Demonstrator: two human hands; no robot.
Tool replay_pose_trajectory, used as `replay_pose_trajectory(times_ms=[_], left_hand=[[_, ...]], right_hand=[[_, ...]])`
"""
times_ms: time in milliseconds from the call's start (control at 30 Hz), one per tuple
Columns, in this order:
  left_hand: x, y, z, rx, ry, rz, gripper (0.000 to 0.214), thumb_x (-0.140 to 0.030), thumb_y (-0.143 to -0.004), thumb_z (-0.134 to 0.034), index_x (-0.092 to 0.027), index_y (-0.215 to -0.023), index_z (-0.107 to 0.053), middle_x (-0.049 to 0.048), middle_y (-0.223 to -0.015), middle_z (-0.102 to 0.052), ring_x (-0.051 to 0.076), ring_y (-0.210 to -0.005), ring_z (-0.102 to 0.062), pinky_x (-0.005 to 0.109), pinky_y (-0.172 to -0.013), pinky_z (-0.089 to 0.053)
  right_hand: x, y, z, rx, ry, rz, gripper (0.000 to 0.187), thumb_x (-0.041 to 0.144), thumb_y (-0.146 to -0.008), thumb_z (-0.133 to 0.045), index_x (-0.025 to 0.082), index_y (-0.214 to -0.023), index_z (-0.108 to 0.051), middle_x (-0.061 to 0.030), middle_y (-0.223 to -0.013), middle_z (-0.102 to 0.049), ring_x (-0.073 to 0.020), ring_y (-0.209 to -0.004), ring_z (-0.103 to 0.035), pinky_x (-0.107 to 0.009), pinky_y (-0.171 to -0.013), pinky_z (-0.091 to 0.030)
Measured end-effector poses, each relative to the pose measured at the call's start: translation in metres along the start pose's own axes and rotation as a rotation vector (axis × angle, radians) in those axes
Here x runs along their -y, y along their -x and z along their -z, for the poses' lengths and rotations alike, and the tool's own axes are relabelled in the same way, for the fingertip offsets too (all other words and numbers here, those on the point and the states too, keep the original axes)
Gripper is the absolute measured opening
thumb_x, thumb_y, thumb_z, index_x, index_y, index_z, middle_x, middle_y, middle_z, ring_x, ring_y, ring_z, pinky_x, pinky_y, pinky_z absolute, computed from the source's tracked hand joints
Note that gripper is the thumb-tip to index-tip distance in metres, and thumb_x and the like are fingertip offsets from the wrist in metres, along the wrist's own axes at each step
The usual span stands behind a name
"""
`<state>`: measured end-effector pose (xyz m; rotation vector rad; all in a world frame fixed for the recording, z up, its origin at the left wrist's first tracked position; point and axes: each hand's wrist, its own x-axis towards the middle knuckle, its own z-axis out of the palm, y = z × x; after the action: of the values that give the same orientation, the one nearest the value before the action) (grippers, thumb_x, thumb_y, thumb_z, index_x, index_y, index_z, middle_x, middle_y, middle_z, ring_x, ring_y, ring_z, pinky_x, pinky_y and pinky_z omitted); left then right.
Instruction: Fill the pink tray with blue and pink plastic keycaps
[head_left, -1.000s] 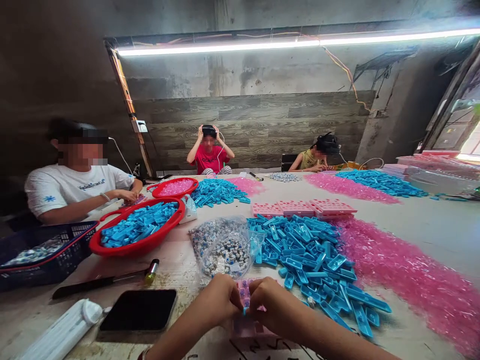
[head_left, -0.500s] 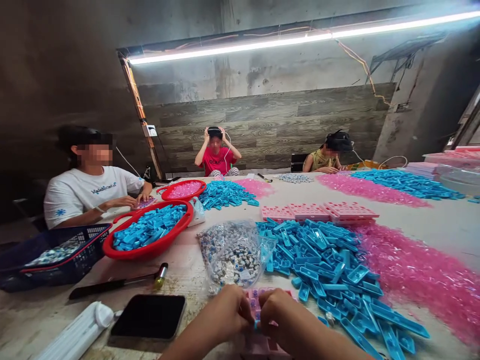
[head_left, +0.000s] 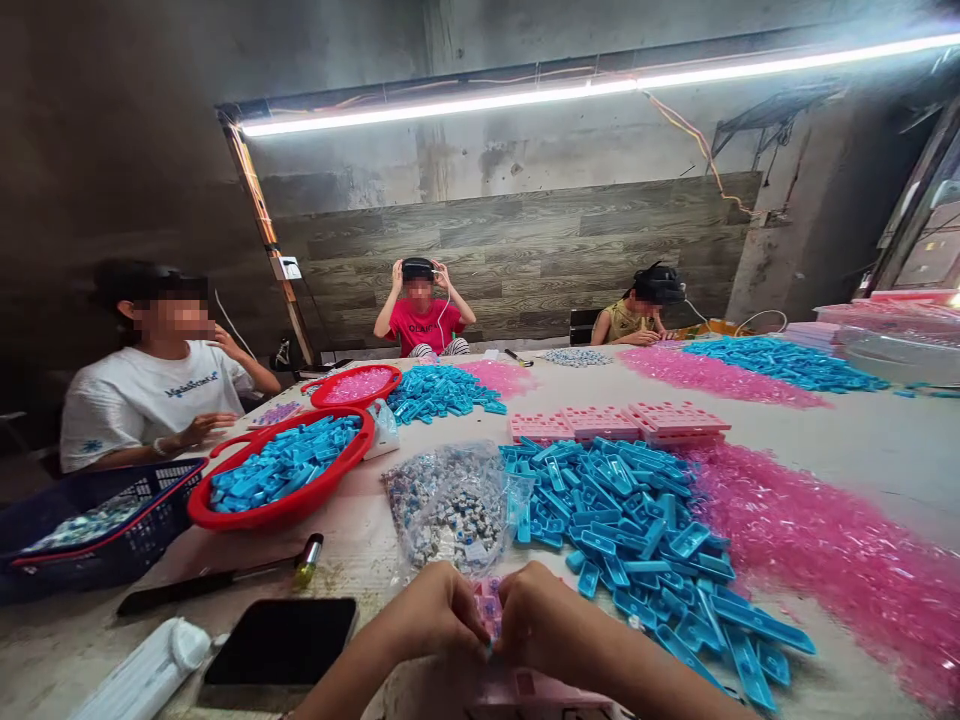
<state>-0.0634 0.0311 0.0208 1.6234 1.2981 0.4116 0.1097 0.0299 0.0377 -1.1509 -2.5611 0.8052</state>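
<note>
My left hand and my right hand meet at the front middle, above a pink slotted tray. Both hands are closed, their fingertips pinched close together. A speck of blue shows between them, but fingers hide what they hold. Small bluish-clear parts sit in the tray's far slots. Just beyond lies a clear plastic bag of small metal and blue parts. To the right of the bag spreads a heap of blue plastic pieces, reaching near my right wrist.
Left stand a red basket of blue pieces, a dark blue basket, a hammer and a black phone. Pink clear pieces spread right, behind them pink trays. Three people sit around the table.
My hands stay pinched over the tray, fingertips now closer together. The person on the left has lifted one hand toward the head. The whole view has shifted slightly.
</note>
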Motion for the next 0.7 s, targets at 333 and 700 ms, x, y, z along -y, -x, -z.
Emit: replay_pose_trajectory(times_ms=[333,700], left_hand=[[0.003,0.007,0.000,-0.024,0.000,-0.070,0.004,-0.017,-0.054,-0.067,-0.014,-0.056,-0.069,0.0002,-0.062,-0.065,0.015,-0.065,-0.057,0.024,-0.064,-0.043],[-0.019,0.012,-0.004,-0.005,-0.354,-0.097,0.010,-0.018,-0.062,-0.061,-0.014,-0.060,-0.070,-0.0005,-0.060,-0.063,0.015,-0.063,-0.055,0.021,-0.059,-0.039]], right_hand=[[-0.004,0.000,-0.002,0.078,0.046,0.060,0.022,-0.002,-0.057,-0.062,0.016,-0.060,-0.073,0.0053,-0.044,-0.049,-0.0059,-0.045,-0.039,-0.018,-0.045,-0.027],[0.013,0.014,-0.003,-0.014,0.367,0.182,0.008,0.010,-0.070,-0.066,0.012,-0.068,-0.073,-0.0055,-0.069,-0.064,-0.0109,-0.056,-0.050,-0.022,-0.048,-0.029]])
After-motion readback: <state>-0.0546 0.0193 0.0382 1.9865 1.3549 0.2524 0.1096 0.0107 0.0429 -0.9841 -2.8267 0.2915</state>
